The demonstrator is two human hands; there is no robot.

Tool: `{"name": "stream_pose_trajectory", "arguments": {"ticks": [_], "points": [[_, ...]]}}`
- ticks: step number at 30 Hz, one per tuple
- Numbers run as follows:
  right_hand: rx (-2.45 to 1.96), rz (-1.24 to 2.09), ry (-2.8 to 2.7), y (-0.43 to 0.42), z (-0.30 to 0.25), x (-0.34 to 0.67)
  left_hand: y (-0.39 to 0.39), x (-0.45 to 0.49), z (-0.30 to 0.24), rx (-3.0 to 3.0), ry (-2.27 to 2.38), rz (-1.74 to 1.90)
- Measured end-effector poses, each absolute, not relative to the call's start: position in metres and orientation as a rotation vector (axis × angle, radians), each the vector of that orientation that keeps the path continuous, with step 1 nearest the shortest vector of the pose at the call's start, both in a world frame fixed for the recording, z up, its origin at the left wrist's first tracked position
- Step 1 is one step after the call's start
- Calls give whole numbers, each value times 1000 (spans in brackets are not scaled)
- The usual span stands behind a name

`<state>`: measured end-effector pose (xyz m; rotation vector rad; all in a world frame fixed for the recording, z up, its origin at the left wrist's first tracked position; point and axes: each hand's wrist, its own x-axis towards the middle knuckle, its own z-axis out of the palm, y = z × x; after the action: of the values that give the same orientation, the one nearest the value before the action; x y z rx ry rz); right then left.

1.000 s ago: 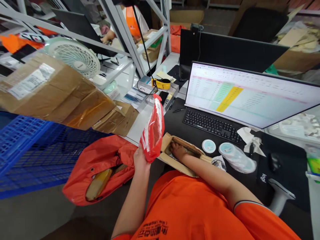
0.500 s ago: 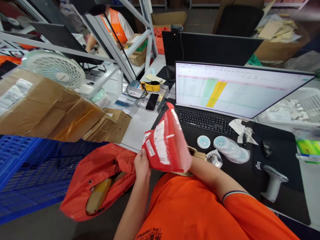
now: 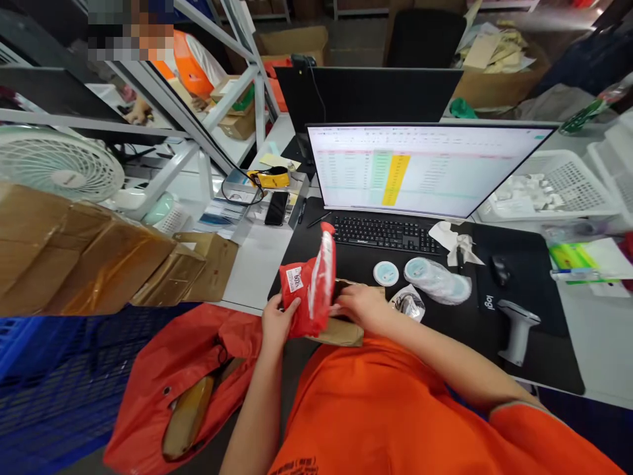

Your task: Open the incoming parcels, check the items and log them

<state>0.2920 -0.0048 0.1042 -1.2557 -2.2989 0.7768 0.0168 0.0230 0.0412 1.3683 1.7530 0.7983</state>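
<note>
- Head view, hands: the left hand and right hand worked close together in front of the black keyboard, toward its left end.
- The left fingers were closed around the lower part of a red plastic mailer, gripping it upright with a white shipping label showing.
- The right fingers lay over a brown cardboard envelope just beside the mailer; they looked unclenched, though I could not tell whether they pinched anything.
- Handling: the mailer looked light and soft, likely to crumple, so its thicker lower body seemed the best hold. The cardboard looked stiffer, and its edge seemed easy to take.
- Around: a white barcode scanner stood right of the keyboard, and a computer monitor stood behind it. Round wrapped discs lay just in front of it. An orange plastic bag lay well to its left, below a blue plastic crate's edge.
</note>
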Motion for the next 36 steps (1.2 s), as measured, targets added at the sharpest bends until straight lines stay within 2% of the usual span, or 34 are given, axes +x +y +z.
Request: {"name": "stream_pose_trajectory", "arguments": {"ticks": [3,7,10,13,17,21,24,29,32,36], "points": [[-1439,709,-1696,-45,118,362,19,23,49,1539,1916,694],[-1742,371,-732,-101,113,446,14,47,73,1746,2168,244],[-1692,247,-397,-122,93,465,17,62,87,1734,2251,37],[-1668,406,-299,-123,65,449,31,61,91,1606,2319,88],[-1590,733,-351,-96,25,407,52,44,84,1463,2327,194],[-1670,974,-746,-60,-10,374,53,24,78,1422,2382,347],[-1727,1002,-909,-55,-28,366,45,-4,80,1254,2522,792],[-1782,981,-1202,-94,-39,376,48,-66,79,830,2515,1606],[-1815,897,-1322,-114,-32,385,63,-88,67,595,2506,1640],[-2030,637,-1691,-118,-18,386,79,-93,51,719,2441,1367]]}}
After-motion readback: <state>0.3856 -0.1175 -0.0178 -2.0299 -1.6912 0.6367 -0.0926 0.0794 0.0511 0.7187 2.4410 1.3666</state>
